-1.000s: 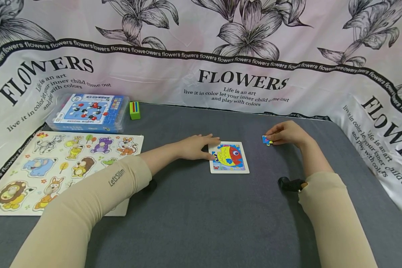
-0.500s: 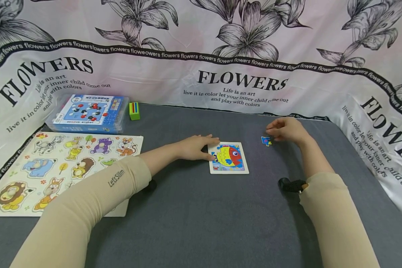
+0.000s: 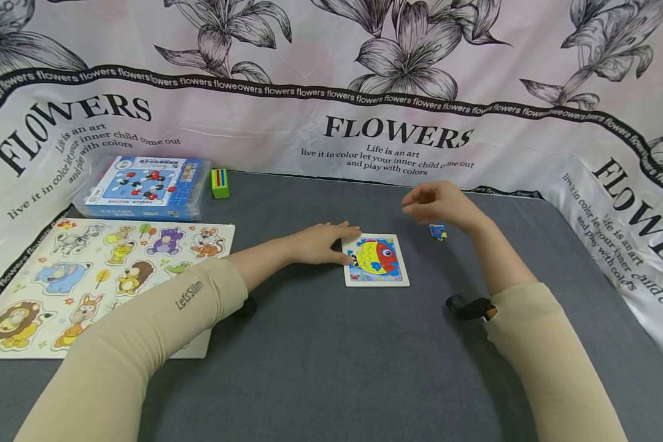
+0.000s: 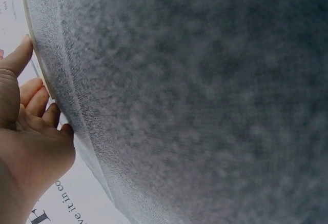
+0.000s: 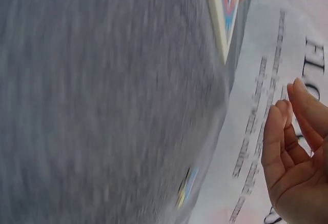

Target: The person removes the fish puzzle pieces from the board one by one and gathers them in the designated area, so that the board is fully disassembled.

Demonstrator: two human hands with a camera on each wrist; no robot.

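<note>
Left hand (image 3: 323,243) thumb and fingers spread, touching the left edge of the square white-bordered puzzle board with a red-and-yellow fish (image 3: 377,259), flat on the dark grey cloth (image 3: 337,356). Right hand (image 3: 444,201) in the air, fingers loosely bent, holding nothing, near small blue-and-yellow jigsaw bits (image 3: 438,231) (count unclear) lying right of the board, apart from it.

It's soft, even light in here; the right sleeve (image 3: 547,359) shades the gray surface (image 3: 331,374) toward its near edge. The right wrist view smears the puzzle piece (image 5: 187,187); the left wrist's is grainy, unfocused.
</note>
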